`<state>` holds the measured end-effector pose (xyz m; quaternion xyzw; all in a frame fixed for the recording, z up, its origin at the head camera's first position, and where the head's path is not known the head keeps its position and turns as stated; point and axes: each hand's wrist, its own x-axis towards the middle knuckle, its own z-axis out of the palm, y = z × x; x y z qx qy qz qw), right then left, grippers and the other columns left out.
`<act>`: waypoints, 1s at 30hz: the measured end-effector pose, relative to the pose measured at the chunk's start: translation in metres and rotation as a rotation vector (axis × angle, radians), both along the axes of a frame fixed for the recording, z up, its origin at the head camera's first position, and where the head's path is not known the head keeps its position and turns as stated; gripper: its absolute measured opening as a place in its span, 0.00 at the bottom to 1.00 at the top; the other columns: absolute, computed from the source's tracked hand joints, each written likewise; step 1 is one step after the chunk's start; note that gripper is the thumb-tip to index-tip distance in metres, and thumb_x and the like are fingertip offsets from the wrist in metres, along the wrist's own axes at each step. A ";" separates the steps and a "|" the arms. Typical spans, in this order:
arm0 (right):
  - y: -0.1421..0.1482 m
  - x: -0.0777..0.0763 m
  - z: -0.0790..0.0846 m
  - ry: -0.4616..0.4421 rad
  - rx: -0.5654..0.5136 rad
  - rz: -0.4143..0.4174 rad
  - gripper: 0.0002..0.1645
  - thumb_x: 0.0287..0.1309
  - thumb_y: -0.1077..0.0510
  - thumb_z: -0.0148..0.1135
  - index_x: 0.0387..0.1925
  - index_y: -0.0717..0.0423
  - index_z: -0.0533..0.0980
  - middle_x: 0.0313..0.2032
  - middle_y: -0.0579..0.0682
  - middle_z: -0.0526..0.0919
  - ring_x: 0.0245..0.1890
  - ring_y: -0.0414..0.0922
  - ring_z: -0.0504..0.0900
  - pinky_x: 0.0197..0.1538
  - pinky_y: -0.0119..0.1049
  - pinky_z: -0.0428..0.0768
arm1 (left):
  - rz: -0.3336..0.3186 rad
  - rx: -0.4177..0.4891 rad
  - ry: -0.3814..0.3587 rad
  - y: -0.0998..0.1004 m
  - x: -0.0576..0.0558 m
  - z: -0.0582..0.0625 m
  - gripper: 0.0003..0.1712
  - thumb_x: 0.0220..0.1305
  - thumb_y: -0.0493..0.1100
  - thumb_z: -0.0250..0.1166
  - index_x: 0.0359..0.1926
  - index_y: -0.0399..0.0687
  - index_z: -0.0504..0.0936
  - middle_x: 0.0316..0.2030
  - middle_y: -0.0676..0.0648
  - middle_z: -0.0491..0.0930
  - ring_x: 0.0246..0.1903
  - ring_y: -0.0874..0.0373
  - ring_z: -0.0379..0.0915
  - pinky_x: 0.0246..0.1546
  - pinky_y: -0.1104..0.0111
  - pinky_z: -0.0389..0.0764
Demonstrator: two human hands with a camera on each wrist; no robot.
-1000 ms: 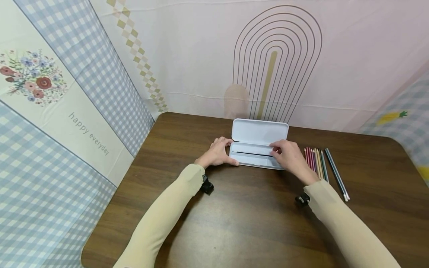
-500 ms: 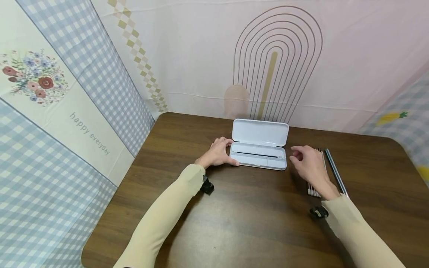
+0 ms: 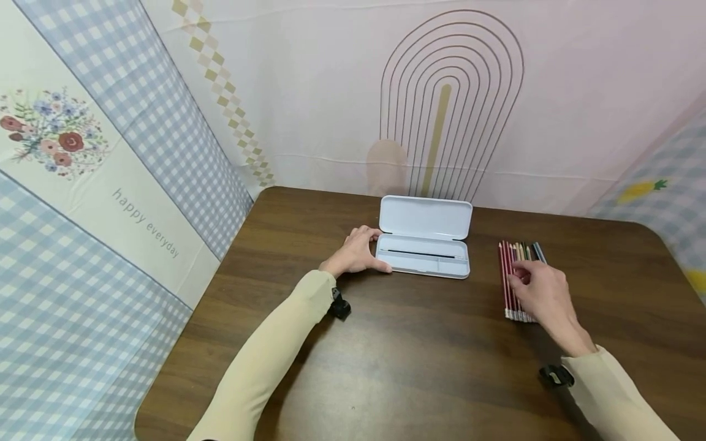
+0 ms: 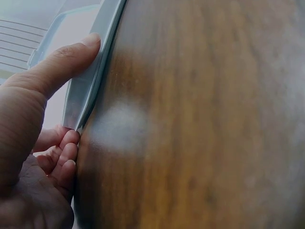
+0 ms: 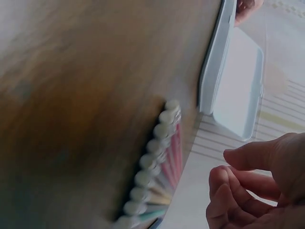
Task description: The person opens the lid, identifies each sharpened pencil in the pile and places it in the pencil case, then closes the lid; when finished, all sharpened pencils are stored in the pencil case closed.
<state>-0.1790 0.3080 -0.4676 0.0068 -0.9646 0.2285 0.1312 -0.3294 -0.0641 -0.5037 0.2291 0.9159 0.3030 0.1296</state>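
Note:
An opened white pencil case (image 3: 410, 264) lies toward the back of the table, its lid (image 3: 426, 217) raised behind it. One dark pencil (image 3: 421, 253) lies lengthwise inside. My left hand (image 3: 357, 251) holds the case's left end, thumb along the front side and fingers round the end; the left wrist view shows the thumb (image 4: 71, 59) on the wall. Right of the case is a row of pencils (image 3: 504, 275), red, tan and green, white eraser ends toward me. Above them hovers my right hand (image 3: 545, 295), fingers curled loosely and nothing visible between them, partly hiding the row.
The brown wooden table (image 3: 419, 355) has rounded corners. A bluish pencil (image 3: 539, 252) lies at the row's right, mostly behind the right hand. A patterned cloth (image 3: 320, 92) hangs just behind the table, and checked cloth (image 3: 99, 245) hangs on the left.
My right hand has moved from the case's right end rightward to above the pencils. The dark pencil's right end now shows in the case. My left hand has stayed put.

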 end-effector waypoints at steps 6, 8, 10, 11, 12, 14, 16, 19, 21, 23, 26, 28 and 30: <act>0.014 0.007 -0.003 -0.083 0.022 -0.090 0.15 0.67 0.64 0.63 0.47 0.72 0.86 0.35 0.67 0.90 0.29 0.56 0.83 0.29 0.41 0.72 | 0.012 0.022 0.000 -0.002 0.000 -0.002 0.57 0.48 0.61 0.86 0.75 0.44 0.75 0.64 0.42 0.76 0.66 0.47 0.67 0.73 0.54 0.69; 0.019 0.010 -0.004 -0.127 0.022 -0.113 0.15 0.67 0.63 0.61 0.46 0.73 0.86 0.35 0.68 0.90 0.29 0.57 0.82 0.29 0.42 0.72 | 0.011 0.024 -0.011 -0.002 0.002 0.000 0.57 0.49 0.61 0.86 0.75 0.43 0.74 0.65 0.41 0.76 0.67 0.46 0.66 0.74 0.52 0.68; 0.024 0.012 -0.004 -0.161 0.021 -0.129 0.16 0.68 0.63 0.61 0.46 0.72 0.86 0.35 0.67 0.90 0.30 0.58 0.82 0.30 0.43 0.73 | 0.005 0.024 -0.016 -0.002 0.002 0.001 0.57 0.50 0.60 0.87 0.76 0.42 0.73 0.66 0.40 0.75 0.68 0.44 0.66 0.76 0.51 0.67; 0.026 0.012 -0.004 -0.172 0.023 -0.135 0.16 0.67 0.63 0.60 0.45 0.72 0.86 0.35 0.67 0.90 0.31 0.59 0.83 0.30 0.44 0.74 | 0.008 0.018 -0.017 -0.001 0.002 0.001 0.57 0.50 0.60 0.87 0.76 0.43 0.73 0.67 0.40 0.75 0.69 0.44 0.65 0.76 0.51 0.67; 0.028 0.013 -0.004 -0.183 0.023 -0.141 0.16 0.67 0.63 0.60 0.45 0.72 0.86 0.35 0.67 0.90 0.32 0.60 0.83 0.31 0.44 0.74 | 0.009 0.014 -0.019 -0.001 0.003 0.001 0.57 0.50 0.60 0.87 0.76 0.43 0.73 0.67 0.40 0.75 0.69 0.44 0.65 0.77 0.51 0.67; 0.030 0.014 -0.005 -0.197 0.019 -0.150 0.15 0.66 0.62 0.61 0.44 0.72 0.86 0.35 0.66 0.90 0.32 0.60 0.83 0.31 0.44 0.74 | 0.011 0.001 -0.015 -0.001 0.003 0.003 0.57 0.51 0.60 0.87 0.76 0.43 0.73 0.68 0.40 0.75 0.70 0.44 0.65 0.77 0.51 0.67; 0.033 0.015 -0.006 -0.204 0.017 -0.155 0.15 0.66 0.62 0.62 0.43 0.71 0.86 0.34 0.66 0.90 0.32 0.60 0.83 0.30 0.43 0.74 | 0.012 -0.005 -0.011 -0.001 0.003 0.004 0.57 0.51 0.60 0.87 0.76 0.44 0.73 0.68 0.41 0.75 0.70 0.45 0.66 0.77 0.52 0.68; 0.035 0.016 -0.008 -0.228 0.010 -0.170 0.14 0.66 0.62 0.62 0.42 0.72 0.86 0.34 0.66 0.89 0.31 0.58 0.82 0.29 0.40 0.72 | 0.011 -0.011 -0.007 0.000 0.003 0.005 0.57 0.51 0.60 0.87 0.76 0.45 0.73 0.68 0.41 0.75 0.70 0.46 0.66 0.77 0.52 0.68; 0.037 0.017 -0.009 -0.239 0.008 -0.181 0.14 0.67 0.62 0.62 0.42 0.72 0.86 0.34 0.65 0.89 0.30 0.57 0.81 0.29 0.39 0.71 | 0.008 -0.011 -0.008 0.000 0.003 0.004 0.57 0.51 0.60 0.87 0.77 0.44 0.73 0.68 0.41 0.75 0.71 0.45 0.66 0.77 0.52 0.68; 0.039 0.017 -0.010 -0.254 0.004 -0.192 0.14 0.67 0.62 0.62 0.42 0.71 0.86 0.33 0.65 0.89 0.31 0.58 0.81 0.29 0.40 0.71 | 0.007 -0.005 -0.013 0.000 0.003 0.004 0.57 0.51 0.60 0.87 0.77 0.44 0.72 0.68 0.40 0.75 0.71 0.45 0.65 0.78 0.51 0.67; 0.042 0.018 -0.011 -0.261 0.003 -0.204 0.13 0.66 0.62 0.62 0.42 0.69 0.86 0.33 0.64 0.89 0.33 0.61 0.82 0.30 0.45 0.74 | 0.005 0.004 -0.019 0.001 0.003 0.003 0.57 0.52 0.59 0.86 0.77 0.43 0.72 0.68 0.40 0.75 0.71 0.44 0.65 0.77 0.50 0.66; 0.044 0.018 -0.012 -0.262 0.005 -0.207 0.13 0.65 0.62 0.62 0.41 0.68 0.87 0.34 0.65 0.89 0.34 0.63 0.83 0.31 0.50 0.76 | 0.007 0.010 -0.021 0.001 0.002 0.003 0.57 0.52 0.59 0.86 0.77 0.43 0.72 0.67 0.40 0.75 0.70 0.44 0.65 0.77 0.50 0.66; 0.046 0.019 -0.012 -0.261 0.007 -0.207 0.13 0.64 0.62 0.62 0.41 0.68 0.87 0.35 0.66 0.89 0.33 0.64 0.83 0.31 0.52 0.77 | 0.008 0.007 -0.017 0.001 0.003 0.003 0.57 0.51 0.59 0.86 0.77 0.43 0.72 0.67 0.40 0.75 0.69 0.45 0.65 0.77 0.51 0.67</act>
